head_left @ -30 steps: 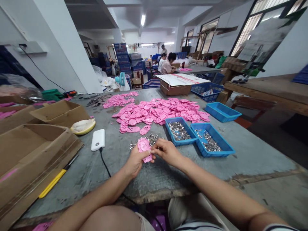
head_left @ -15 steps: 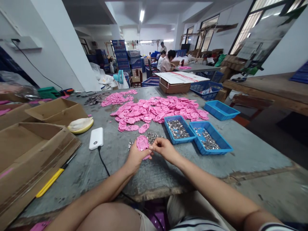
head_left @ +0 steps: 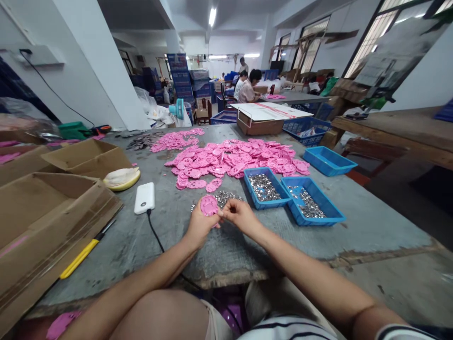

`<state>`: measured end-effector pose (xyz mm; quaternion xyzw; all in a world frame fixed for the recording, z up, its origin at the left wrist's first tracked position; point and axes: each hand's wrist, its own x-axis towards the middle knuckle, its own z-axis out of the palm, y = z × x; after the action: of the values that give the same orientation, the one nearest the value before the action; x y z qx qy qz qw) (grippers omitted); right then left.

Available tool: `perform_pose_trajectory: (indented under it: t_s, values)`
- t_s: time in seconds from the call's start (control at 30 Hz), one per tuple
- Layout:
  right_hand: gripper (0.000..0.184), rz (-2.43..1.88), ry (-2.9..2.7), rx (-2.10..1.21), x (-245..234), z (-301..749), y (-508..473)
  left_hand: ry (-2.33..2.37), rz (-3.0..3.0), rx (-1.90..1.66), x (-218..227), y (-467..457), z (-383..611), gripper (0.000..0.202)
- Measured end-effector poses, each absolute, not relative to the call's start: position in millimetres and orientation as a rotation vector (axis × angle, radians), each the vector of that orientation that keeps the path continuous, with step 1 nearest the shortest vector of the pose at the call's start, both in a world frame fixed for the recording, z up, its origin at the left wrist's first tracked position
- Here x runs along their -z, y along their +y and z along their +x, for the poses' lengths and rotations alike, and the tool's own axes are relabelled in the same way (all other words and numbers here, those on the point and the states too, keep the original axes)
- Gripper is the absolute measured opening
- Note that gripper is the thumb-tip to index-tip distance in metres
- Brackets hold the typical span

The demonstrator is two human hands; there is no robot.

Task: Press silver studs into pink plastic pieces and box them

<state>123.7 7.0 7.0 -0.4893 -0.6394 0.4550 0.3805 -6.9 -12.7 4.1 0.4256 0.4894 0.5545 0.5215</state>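
My left hand [head_left: 198, 223] is closed around a pink moulded plastic piece [head_left: 208, 206], held upright above the table's near side. At the lower right edge of that piece, my right hand [head_left: 240, 215] pinches with thumb and forefinger. What sits in the pinch is too small to make out. Just behind both hands lies a loose heap of small shiny metal parts [head_left: 226, 197]. Farther back spreads a big pile of similar pink pieces [head_left: 233, 158].
Two blue trays [head_left: 266, 204] [head_left: 316, 220] of metal parts stand right of my hands, with another blue tray [head_left: 329, 161] behind. On the left are a white power bank [head_left: 145, 198] with a cable, a yellow-handled knife [head_left: 79, 259] and cardboard boxes [head_left: 53, 222]. People sit farther back.
The camera view has shifted slightly. Both hands stay together at the pink piece, which is tilted a little differently, with my right fingers still at its edge.
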Motion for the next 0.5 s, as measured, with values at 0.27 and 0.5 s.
perform_pose_trajectory:
  t_s: [0.27,0.5]
  values:
    - [0.044,-1.043,-1.518,-1.294,0,127,5,1.131,0.991,-1.295,-6,-13,-7,0.046]
    - [0.026,-0.928,-1.621,-1.199,-15,138,5,0.715,0.894,-1.089,-10,-12,-11,0.041]
